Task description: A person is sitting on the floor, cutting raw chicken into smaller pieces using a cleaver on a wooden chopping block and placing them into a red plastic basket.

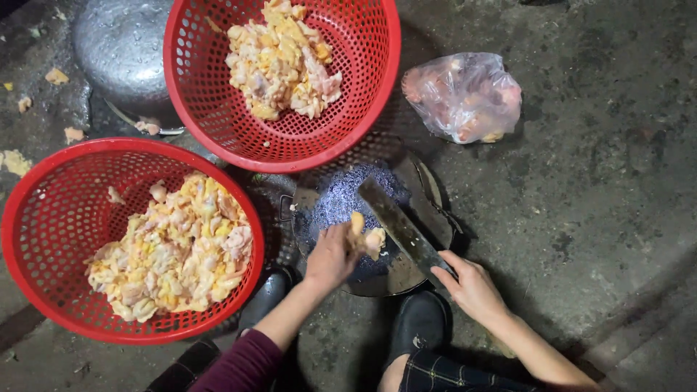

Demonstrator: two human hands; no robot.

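Grey, wet concrete floor (595, 218) fills the picture, and the person squats low over it, so both black boots show at the bottom. Between the boots sits a round, dark chopping block (341, 199), close enough for both arms to reach with ease.

On that block, the left hand (330, 255) holds a yellow piece of raw chicken (364, 236). Its fingers are curled and pinch the piece so it stays put on the wood. The right hand (472, 287) grips the handle of a big cleaver (399, 225); its fingers are wrapped tight round the handle. The wide blade points up and away from the body and lies just beside the chicken piece, touching or almost touching it, I cannot tell which.

Two red plastic baskets hold heaps of cut chicken. One red basket (43, 239) sits to the left of the block, next to the left arm, so it is easy to reach. The other red basket (363, 87) sits just past the block. Holes in the baskets let water drip out.

A clear plastic bag (465, 94) with pinkish meat lies on the floor, up and to the right. A shiny metal bowl (120, 51) rests upside down at the top left. Small scraps lie here and there on the floor.
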